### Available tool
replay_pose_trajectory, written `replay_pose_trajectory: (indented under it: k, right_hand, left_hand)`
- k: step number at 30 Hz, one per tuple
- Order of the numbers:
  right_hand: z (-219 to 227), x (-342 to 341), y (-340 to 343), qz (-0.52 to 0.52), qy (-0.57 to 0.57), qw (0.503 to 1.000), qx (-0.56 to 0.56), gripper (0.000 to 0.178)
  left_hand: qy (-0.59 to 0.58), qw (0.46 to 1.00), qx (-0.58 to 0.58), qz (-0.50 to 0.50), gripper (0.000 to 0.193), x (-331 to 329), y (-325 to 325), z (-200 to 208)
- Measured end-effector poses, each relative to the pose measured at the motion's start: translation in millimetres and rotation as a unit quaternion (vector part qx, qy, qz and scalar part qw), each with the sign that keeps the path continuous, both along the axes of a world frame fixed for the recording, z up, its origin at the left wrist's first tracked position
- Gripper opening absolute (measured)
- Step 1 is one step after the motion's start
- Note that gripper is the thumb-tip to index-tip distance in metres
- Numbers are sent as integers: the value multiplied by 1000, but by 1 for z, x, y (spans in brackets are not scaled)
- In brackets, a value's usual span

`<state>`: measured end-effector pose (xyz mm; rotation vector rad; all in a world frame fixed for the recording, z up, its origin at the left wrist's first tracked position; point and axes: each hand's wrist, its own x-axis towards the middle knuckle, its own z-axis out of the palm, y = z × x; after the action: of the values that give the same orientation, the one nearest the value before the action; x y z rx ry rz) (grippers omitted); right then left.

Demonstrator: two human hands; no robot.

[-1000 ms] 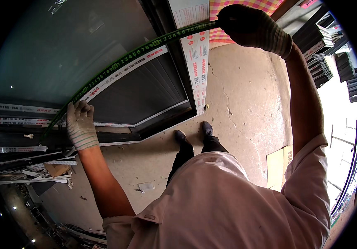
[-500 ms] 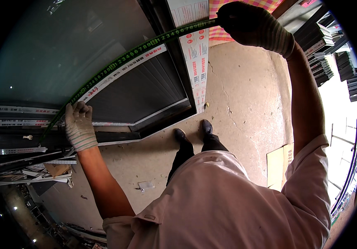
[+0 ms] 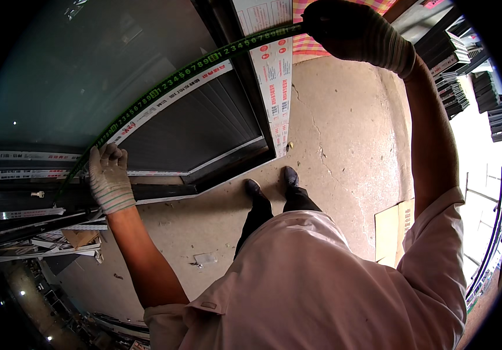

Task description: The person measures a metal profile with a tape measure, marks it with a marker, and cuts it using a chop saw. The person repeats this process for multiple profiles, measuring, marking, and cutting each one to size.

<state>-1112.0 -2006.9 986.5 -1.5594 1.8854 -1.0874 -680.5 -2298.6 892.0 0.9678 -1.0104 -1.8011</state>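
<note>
A green tape measure blade (image 3: 172, 80) arcs across a dark framed door or window panel (image 3: 195, 125) with a large glass pane (image 3: 105, 70). My left hand (image 3: 112, 182), in a pale glove with green stripes, has its fingers bent and closed at the blade by the panel's left part. Past those fingers the blade runs on, down and left. At the far right end, my right hand (image 3: 359, 35), in a dark striped glove, grips the tape measure; the case is mostly hidden in shadow and by the glove. A printed white film strip (image 3: 274, 93) covers the panel's right edge.
My shoes (image 3: 272, 182) stand on the concrete floor (image 3: 344, 134) close to the panel's corner. Flat cardboard (image 3: 392, 233) lies to the right. Stacked dark profiles (image 3: 450, 96) are at the far right, scrap strips (image 3: 58, 242) at the left. A pink checked cloth (image 3: 309, 48) hangs behind.
Both hands and the blade have shifted very slightly left in the picture. The grip of each hand looks the same, and the blade still spans the panel.
</note>
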Motion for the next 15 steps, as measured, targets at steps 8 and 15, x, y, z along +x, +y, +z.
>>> replay_pose_trajectory:
  k: [8, 15]
  right_hand:
    - [4, 0, -1, 1, 11, 1000, 26, 30]
    - [-5, -6, -1, 12, -9, 1000, 10, 30]
  left_hand:
    - [-2, 1000, -8, -3, 32, 4, -4, -4]
    - [9, 1000, -1, -6, 32, 3, -6, -4]
